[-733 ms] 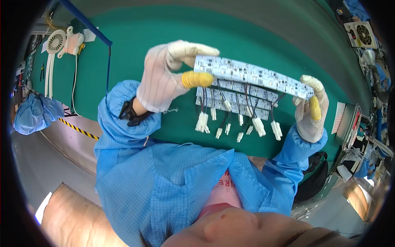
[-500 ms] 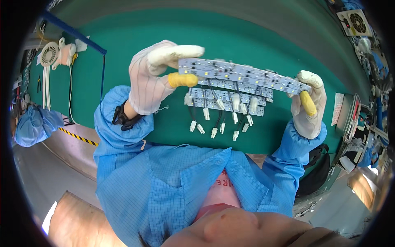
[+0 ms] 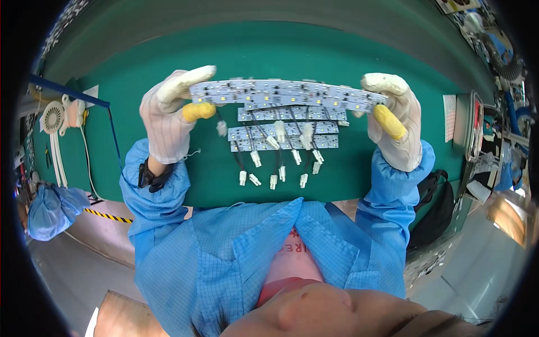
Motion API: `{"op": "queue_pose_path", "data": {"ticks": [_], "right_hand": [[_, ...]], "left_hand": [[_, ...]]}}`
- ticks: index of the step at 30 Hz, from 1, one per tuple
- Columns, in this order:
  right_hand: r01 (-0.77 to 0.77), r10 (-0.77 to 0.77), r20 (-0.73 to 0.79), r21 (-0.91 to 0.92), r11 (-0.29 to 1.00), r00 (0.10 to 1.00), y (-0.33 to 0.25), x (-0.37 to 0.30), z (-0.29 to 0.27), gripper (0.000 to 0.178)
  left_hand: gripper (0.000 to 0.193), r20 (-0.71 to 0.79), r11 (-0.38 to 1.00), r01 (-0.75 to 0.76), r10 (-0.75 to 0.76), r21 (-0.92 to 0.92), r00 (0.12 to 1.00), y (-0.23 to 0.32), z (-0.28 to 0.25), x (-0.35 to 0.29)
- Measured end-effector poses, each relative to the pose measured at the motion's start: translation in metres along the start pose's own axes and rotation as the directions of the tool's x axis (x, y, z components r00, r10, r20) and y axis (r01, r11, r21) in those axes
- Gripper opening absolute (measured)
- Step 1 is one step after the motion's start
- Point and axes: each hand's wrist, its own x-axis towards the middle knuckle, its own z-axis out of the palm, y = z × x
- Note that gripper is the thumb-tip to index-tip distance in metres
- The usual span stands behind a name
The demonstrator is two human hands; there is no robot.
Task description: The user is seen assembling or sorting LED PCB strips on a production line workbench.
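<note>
Clamping one end of a long, slightly curved circuit-board strip with the fingers of the left hand, between a yellow-capped thumb below and a white-covered forefinger above. Pinching the opposite end with the right hand, again with a yellow-capped thumb at the front. Holding the strip crosswise in front of the body, raised over the green tabletop, a little blurred, pale and dotted with small yellow squares and dark parts. Dressed in white gloves and blue sleeves, with a black band at the left wrist.

Lying just below in view, on the tabletop, in close rows: several similar strips. Spread from these on dark wires toward the body: small white connectors.

Farther out, standing at the left: a white fan, near a slanting blue cord. Set at the right: a printed sheet and, lower down, a black bag. Stretched low at the left: yellow-and-black striped tape.
</note>
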Motion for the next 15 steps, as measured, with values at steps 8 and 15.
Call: {"op": "queue_pose_path", "data": {"ticks": [8, 15], "right_hand": [[-0.091, 0.09, 0.032, 0.036, 0.995, 0.995, -0.013, 0.0, 0.002, 0.067], [-0.12, 0.118, 0.145, 0.01, 0.993, 0.982, -0.014, 0.001, -0.001, 0.051]], "left_hand": [[0.069, -0.04, 0.989, 0.077, -0.082, -0.123, 0.996, -0.01, 0.002, -0.004], [0.045, -0.116, 0.984, 0.173, -0.167, 0.044, 0.979, -0.007, 0.006, 0.003]]}}
